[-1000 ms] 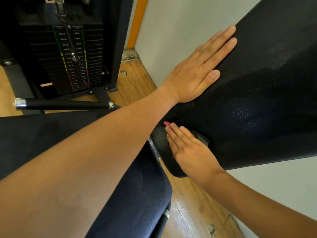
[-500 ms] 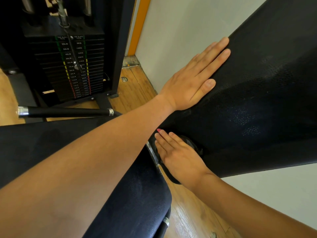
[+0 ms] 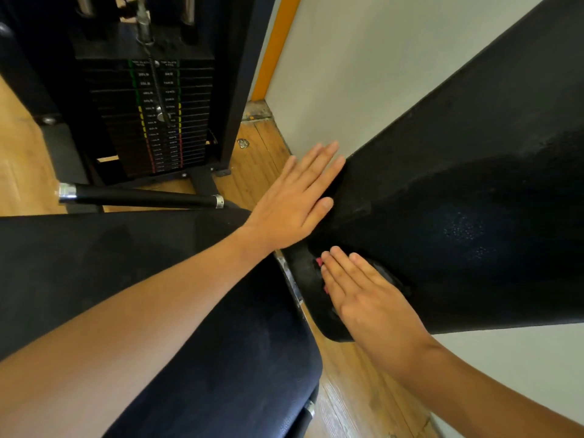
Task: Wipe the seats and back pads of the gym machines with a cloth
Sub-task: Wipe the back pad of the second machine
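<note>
My right hand [image 3: 369,306] lies flat with straight fingers on the bottom of the back pad [image 3: 474,216], pressing a dark cloth [image 3: 387,275] of which only an edge shows past my fingers; I am not gripping it, only pinning it under the palm. My left hand [image 3: 294,200] is flat and open too, fingers together, braced on the pad's near edge and holding nothing. A second ago that left hand sat higher up the pad; it has slid down toward the narrow bottom end, and the right hand has stayed low, so I judge the stroke has run down the pad and is finishing at its base. The pad's long axis climbs from lower left, by the seat [image 3: 189,311], to upper right along the wall [image 3: 379,58], widening as it goes. Behind the seat are a handle bar [image 3: 142,197] and the weight stack [image 3: 158,121].
</note>
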`<state>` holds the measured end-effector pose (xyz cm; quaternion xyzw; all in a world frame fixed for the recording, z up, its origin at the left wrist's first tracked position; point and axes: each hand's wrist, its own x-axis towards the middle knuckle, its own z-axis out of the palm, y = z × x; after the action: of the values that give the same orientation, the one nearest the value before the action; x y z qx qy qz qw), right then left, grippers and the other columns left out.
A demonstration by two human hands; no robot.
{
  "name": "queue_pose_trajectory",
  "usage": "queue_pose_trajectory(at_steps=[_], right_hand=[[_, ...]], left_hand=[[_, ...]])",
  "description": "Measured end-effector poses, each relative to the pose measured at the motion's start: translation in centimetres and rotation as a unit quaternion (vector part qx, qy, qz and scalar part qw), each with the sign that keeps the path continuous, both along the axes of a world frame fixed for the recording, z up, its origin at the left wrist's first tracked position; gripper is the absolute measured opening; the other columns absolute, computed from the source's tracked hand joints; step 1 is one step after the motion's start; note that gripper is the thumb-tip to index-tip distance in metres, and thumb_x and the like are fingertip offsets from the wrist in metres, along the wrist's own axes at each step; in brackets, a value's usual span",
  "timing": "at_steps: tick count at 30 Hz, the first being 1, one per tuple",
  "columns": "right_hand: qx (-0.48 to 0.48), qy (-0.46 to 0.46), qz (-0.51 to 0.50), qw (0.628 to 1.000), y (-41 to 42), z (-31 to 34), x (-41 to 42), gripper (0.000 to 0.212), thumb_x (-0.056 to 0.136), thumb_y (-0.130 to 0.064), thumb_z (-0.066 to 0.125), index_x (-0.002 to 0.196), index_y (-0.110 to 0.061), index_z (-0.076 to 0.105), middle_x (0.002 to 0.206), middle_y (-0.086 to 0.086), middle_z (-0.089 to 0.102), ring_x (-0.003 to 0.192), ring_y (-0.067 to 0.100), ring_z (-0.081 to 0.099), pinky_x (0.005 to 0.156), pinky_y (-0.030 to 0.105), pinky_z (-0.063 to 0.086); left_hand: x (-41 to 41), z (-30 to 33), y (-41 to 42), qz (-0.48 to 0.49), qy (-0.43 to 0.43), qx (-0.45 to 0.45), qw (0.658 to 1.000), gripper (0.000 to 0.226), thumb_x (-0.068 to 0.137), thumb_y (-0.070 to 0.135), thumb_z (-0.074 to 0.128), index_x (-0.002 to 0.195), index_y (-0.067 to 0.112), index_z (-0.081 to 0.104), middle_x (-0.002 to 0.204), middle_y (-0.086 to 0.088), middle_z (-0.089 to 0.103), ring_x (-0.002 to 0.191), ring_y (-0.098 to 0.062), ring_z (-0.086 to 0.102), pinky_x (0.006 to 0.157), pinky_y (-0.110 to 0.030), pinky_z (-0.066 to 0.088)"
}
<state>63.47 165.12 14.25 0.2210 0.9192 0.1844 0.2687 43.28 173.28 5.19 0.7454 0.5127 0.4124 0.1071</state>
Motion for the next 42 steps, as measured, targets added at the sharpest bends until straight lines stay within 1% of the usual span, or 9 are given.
queue_pose_trajectory(at_steps=[2, 6, 13, 20, 24, 29, 33, 35, 42], right_hand=[[0.016, 0.001, -0.002, 1.000, 0.3, -0.1, 0.2, 0.062, 0.102, -0.022, 0.024, 0.148, 0.008, -0.006, 0.157, 0.027, -0.009, 0.148, 0.041, -0.008, 0.117, 0.049, -0.012], [-0.008, -0.054, -0.025, 0.998, 0.1, 0.2, -0.7, 0.059, 0.099, -0.016, 0.008, 0.144, 0.010, -0.020, 0.151, 0.029, -0.027, 0.144, 0.042, -0.022, 0.110, 0.048, -0.023], [-0.006, -0.061, -0.036, 0.997, -0.2, -2.4, -1.5, 0.061, 0.101, -0.015, 0.013, 0.145, 0.013, -0.018, 0.154, 0.032, -0.021, 0.145, 0.044, -0.019, 0.113, 0.050, -0.019], [-0.052, -0.039, -0.058, 0.996, 0.1, -2.9, -3.2, 0.060, 0.103, -0.015, 0.020, 0.149, 0.004, -0.013, 0.160, 0.024, -0.014, 0.148, 0.036, -0.015, 0.116, 0.045, -0.015], [0.002, -0.002, -0.036, 0.999, 1.2, -0.6, -5.1, 0.061, 0.102, -0.016, 0.018, 0.146, 0.001, -0.020, 0.159, 0.022, -0.019, 0.147, 0.035, -0.019, 0.118, 0.046, -0.015], [0.031, 0.065, -0.058, 0.996, 3.4, 0.1, -9.3, 0.065, 0.090, -0.016, 0.001, 0.152, -0.004, -0.012, 0.161, 0.018, -0.015, 0.149, 0.031, -0.015, 0.118, 0.044, -0.013], [0.019, -0.019, -0.050, 0.998, 3.6, -3.8, -8.1, 0.058, 0.102, -0.021, 0.019, 0.154, -0.002, 0.002, 0.162, 0.020, -0.008, 0.150, 0.033, -0.010, 0.121, 0.047, -0.007], [0.015, -0.059, -0.038, 0.997, 3.2, -4.9, -7.0, 0.059, 0.103, -0.026, 0.018, 0.153, 0.002, 0.002, 0.161, 0.022, -0.007, 0.150, 0.034, -0.010, 0.122, 0.047, -0.004], [-0.055, -0.103, -0.041, 0.992, 0.0, -6.0, -4.0, 0.057, 0.104, -0.021, 0.027, 0.152, 0.005, 0.009, 0.161, 0.023, 0.005, 0.150, 0.034, 0.000, 0.121, 0.045, -0.003]], left_hand=[[-0.4, -2.9, -2.4, 0.040, 0.035, -0.059, 0.997, 0.062, 0.112, 0.036, 0.031, 0.165, 0.017, 0.005, 0.172, -0.002, -0.005, 0.158, -0.017, -0.009, 0.128, -0.051, 0.003], [-1.4, -8.0, -6.9, 0.100, 0.163, -0.200, 0.961, 0.062, 0.111, 0.039, 0.023, 0.163, 0.019, -0.004, 0.171, 0.000, -0.015, 0.157, -0.017, -0.018, 0.127, -0.057, 0.005], [-0.5, -8.8, -6.8, 0.126, 0.281, -0.318, 0.896, 0.063, 0.109, 0.041, 0.008, 0.162, 0.011, -0.006, 0.170, -0.005, -0.016, 0.156, -0.020, -0.018, 0.127, -0.052, -0.005], [-0.7, -8.0, -6.9, 0.101, 0.294, -0.339, 0.888, 0.061, 0.109, 0.040, 0.007, 0.162, 0.011, -0.001, 0.171, -0.005, -0.009, 0.157, -0.019, -0.014, 0.128, -0.052, -0.002], [-0.9, -7.6, -7.5, 0.095, 0.280, -0.339, 0.893, 0.062, 0.109, 0.040, 0.010, 0.163, 0.011, -0.001, 0.171, -0.004, -0.012, 0.156, -0.018, -0.017, 0.128, -0.050, -0.004], [-1.3, -7.3, -10.6, 0.112, 0.277, -0.344, 0.890, 0.063, 0.108, 0.043, 0.009, 0.163, 0.012, 0.000, 0.171, -0.004, -0.010, 0.157, -0.018, -0.016, 0.128, -0.050, -0.006], [-1.3, -7.1, -10.8, 0.114, 0.274, -0.342, 0.892, 0.063, 0.108, 0.043, 0.010, 0.163, 0.012, 0.002, 0.171, -0.004, -0.008, 0.158, -0.019, -0.012, 0.128, -0.051, -0.003], [-1.2, -7.2, -10.7, 0.117, 0.276, -0.340, 0.892, 0.063, 0.108, 0.043, 0.010, 0.163, 0.012, 0.002, 0.171, -0.005, -0.007, 0.158, -0.019, -0.011, 0.128, -0.051, -0.003], [-1.3, -7.0, -10.8, 0.113, 0.277, -0.350, 0.888, 0.063, 0.108, 0.043, 0.008, 0.162, 0.013, -0.002, 0.171, -0.004, -0.012, 0.157, -0.019, -0.015, 0.128, -0.050, -0.005]])
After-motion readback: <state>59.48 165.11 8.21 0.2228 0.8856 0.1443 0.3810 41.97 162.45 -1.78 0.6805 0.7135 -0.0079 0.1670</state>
